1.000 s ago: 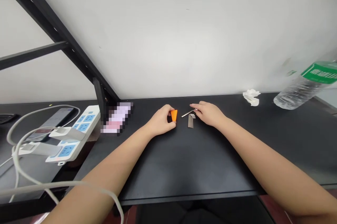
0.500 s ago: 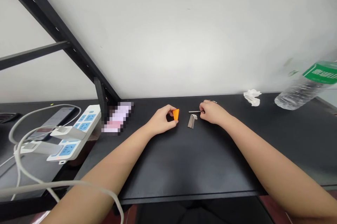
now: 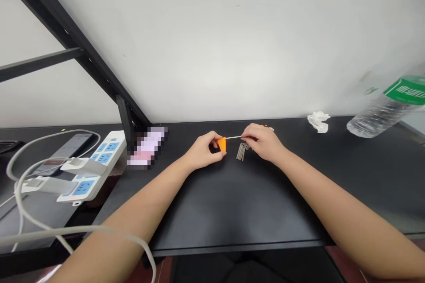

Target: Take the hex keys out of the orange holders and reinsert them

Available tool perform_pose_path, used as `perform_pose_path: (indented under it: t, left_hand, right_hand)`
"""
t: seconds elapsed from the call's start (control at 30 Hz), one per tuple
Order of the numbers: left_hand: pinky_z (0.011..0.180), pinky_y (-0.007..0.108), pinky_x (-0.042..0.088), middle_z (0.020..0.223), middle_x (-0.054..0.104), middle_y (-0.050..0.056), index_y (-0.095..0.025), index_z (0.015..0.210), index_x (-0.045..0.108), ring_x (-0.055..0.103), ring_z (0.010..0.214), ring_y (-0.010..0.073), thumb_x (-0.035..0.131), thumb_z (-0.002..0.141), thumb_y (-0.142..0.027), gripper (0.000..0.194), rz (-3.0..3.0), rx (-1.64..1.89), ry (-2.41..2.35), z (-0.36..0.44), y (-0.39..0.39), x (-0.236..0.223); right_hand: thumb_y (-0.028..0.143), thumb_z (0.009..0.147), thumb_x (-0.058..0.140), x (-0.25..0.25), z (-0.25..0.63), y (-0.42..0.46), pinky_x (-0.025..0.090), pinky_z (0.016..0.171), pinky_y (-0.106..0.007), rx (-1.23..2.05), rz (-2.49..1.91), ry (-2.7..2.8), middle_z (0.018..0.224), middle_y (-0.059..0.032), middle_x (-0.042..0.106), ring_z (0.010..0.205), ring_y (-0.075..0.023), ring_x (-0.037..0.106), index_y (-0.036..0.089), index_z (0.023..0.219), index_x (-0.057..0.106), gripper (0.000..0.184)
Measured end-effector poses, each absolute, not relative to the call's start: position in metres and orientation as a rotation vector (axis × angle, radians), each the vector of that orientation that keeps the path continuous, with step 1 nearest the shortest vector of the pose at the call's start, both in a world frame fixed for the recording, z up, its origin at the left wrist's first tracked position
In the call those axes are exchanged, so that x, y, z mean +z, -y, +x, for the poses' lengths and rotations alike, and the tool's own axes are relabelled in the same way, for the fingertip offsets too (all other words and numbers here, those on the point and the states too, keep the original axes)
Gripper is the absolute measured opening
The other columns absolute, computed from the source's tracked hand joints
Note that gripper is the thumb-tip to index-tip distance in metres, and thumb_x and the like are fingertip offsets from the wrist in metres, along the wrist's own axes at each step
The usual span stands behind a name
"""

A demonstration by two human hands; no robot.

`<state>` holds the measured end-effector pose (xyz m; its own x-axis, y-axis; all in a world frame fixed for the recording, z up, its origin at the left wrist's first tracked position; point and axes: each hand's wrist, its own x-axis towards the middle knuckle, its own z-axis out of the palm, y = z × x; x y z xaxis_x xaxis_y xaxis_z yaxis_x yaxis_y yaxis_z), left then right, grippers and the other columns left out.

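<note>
My left hand [image 3: 203, 152] rests on the black table [image 3: 239, 203] with its fingers closed round a small orange holder [image 3: 222, 144]. My right hand [image 3: 263, 142] pinches a thin metal hex key [image 3: 234, 137] and holds it level, its tip touching the top of the orange holder. Just below my right hand, a small bunch of several hex keys [image 3: 241, 152] lies on the table.
A crumpled white tissue [image 3: 318, 121] and a plastic water bottle [image 3: 387, 109] with a green label stand at the back right. To the left are a white and blue power strip [image 3: 89, 172] with plugs and cables, a phone [image 3: 61, 154], and a black slanted frame post [image 3: 124, 123].
My right hand picked one hex key up from beside the bunch, then carried it left until its tip met the orange holder. My left hand has stayed in place.
</note>
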<state>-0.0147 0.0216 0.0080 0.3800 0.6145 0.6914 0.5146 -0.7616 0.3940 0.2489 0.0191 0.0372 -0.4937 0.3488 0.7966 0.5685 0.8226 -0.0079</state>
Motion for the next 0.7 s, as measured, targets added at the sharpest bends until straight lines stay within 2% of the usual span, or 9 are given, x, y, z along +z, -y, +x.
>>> perform_pose_path:
  t: [0.3, 0.4, 0.53, 0.6, 0.7]
  left_hand:
    - [0.092, 0.036, 0.056, 0.104, 0.071, 0.003, -0.021, 0.111, 0.066, 0.066, 0.095, 0.0182, 0.076, 0.078, -0.032, 0.037, 2.533, 1.236, -0.856, -0.011, -0.015, 0.009]
    - [0.097, 0.037, 0.056, 0.109, 0.072, 0.003, -0.022, 0.114, 0.066, 0.067, 0.1, 0.0197, 0.075, 0.079, -0.033, 0.037, 2.553, 1.212, -0.83, -0.009, -0.011, 0.009]
    - [0.101, 0.037, 0.055, 0.113, 0.072, 0.004, -0.023, 0.12, 0.065, 0.068, 0.104, 0.0209, 0.074, 0.081, -0.034, 0.042, 2.563, 1.188, -0.817, -0.007, -0.01, 0.009]
    - [0.103, 0.038, 0.054, 0.116, 0.071, 0.005, -0.022, 0.124, 0.063, 0.067, 0.107, 0.0212, 0.075, 0.08, -0.033, 0.047, 2.546, 1.218, -0.803, -0.007, -0.012, 0.008]
    - [0.102, 0.038, 0.055, 0.114, 0.07, 0.005, -0.023, 0.134, 0.058, 0.067, 0.103, 0.0195, 0.075, 0.079, -0.029, 0.058, 2.518, 1.294, -0.796, -0.007, -0.015, 0.006]
  right_hand:
    - [0.019, 0.104, 0.039, 0.031, 0.247, -0.019, 0.052, 0.083, -0.032, -0.543, -0.631, 2.3, 0.112, -0.0102, 0.065, 0.095, -0.0194, 0.063, 0.022, 0.105, 0.071, 0.032]
    - [0.019, 0.105, 0.039, 0.028, 0.238, -0.013, 0.053, 0.087, -0.033, -0.471, -0.553, 2.333, 0.117, -0.0111, 0.064, 0.1, -0.0202, 0.063, 0.022, 0.117, 0.067, 0.031]
    - [0.013, 0.103, 0.039, 0.026, 0.235, -0.012, 0.053, 0.096, -0.034, -0.299, -0.443, 2.391, 0.123, -0.0085, 0.066, 0.109, -0.0192, 0.064, 0.024, 0.133, 0.06, 0.039]
    - [0.012, 0.101, 0.042, 0.027, 0.239, -0.018, 0.053, 0.098, -0.036, -0.315, -0.488, 2.34, 0.124, -0.0093, 0.067, 0.111, -0.0203, 0.064, 0.022, 0.131, 0.062, 0.038]
    - [0.012, 0.097, 0.05, 0.03, 0.251, -0.033, 0.053, 0.094, -0.038, -0.391, -0.697, 2.229, 0.112, -0.01, 0.069, 0.101, -0.0216, 0.066, 0.019, 0.109, 0.071, 0.026]
